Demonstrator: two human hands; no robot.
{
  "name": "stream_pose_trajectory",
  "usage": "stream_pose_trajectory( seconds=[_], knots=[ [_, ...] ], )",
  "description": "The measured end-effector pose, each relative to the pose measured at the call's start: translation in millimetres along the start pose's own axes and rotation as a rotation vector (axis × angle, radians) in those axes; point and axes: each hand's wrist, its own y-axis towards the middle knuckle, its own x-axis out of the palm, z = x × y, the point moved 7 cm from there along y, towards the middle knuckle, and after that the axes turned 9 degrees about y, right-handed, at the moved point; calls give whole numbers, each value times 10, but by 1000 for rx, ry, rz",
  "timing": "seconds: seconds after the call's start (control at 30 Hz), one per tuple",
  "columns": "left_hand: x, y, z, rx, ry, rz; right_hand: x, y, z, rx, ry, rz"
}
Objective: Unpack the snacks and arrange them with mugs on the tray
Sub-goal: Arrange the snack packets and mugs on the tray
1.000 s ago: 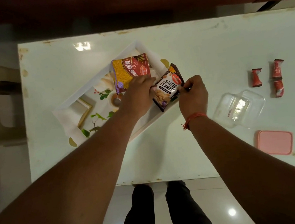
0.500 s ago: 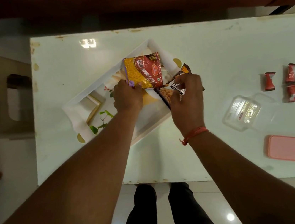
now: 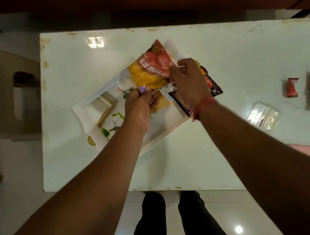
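Our forearms bare with no sleeves, a red-orange thread band (image 3: 201, 107) tied round our right wrist, our legs in black trousers (image 3: 175, 222) below the table edge

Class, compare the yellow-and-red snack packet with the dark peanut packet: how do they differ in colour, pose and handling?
The yellow-and-red packet is bright; the peanut packet is dark brown. The yellow-and-red packet is held up over the tray, pinched by the left hand and right hand; the peanut packet lies under the right hand at the tray's edge, apparently ungripped. Both are printed foil snack packets.
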Motion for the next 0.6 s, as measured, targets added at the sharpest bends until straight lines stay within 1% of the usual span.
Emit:
stream_pose_trajectory(
  seconds=[0.03, 0.07, 0.17, 0.2, 0.27, 0.37, 0.43, 0.6],
  knots=[
    [45, 19, -2, -9, 60, -16, -2, 114, -14, 36, -6, -15],
    [108, 28, 5, -24, 135, -37, -23, 225, -46, 34, -56, -13],
    [278, 146, 92, -37, 401, -8, -179, 519, -202, -59, -294, 50],
    [316, 198, 116, -53, 426, 12, -222, 598, -247, -86, -378, 59],
    [383, 254, 161, -109, 403, 42, -270, 733, -288, -103, -524, 41],
    [501, 340, 257, -7, 624, 15, -325, 853, -241, -60, -624, 0],
    [545, 365, 271, 27, 666, 8, -362, 879, -188, -49, -665, -6],
    [595, 394, 245, 36, 609, -13, -423, 869, -101, -52, -688, -4]
  ],
)
